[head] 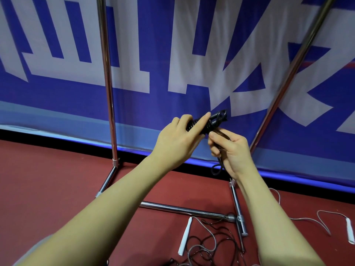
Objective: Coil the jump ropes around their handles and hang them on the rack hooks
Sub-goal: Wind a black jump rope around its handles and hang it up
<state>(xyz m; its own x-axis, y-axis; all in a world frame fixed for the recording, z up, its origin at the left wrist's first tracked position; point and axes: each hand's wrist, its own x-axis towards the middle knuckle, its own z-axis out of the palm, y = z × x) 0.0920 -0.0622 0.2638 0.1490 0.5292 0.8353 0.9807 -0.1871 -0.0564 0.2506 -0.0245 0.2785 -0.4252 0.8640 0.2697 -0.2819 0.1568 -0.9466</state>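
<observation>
While the black jump rope [208, 122] is held up in front of the blue banner [57, 104], most of its cord sits wound in tight turns around the paired handles, and only a short tail [218, 167] hangs loose below. The left hand [178, 139] grasps the wrapped bundle, its forefinger laid straight along the coils as if to keep them from slipping. The right hand [228, 148] pinches the free cord just beside the bundle, fingers curled round it. By the look of it, the coiling step is nearly finished: the next move likely calls for tucking or looping that last tail so the turns stay tight, then lifting the bundle to a hook, none of which shows here. Behind the hands stand the chrome uprights of the rack [107, 83], its base bars resting on the red floor [48, 179]. On that floor lie more ropes not yet coiled: a white-handled rope [184, 236] tangled with dark cords near the rack's foot, and another white handle [350, 232] far to the right.
</observation>
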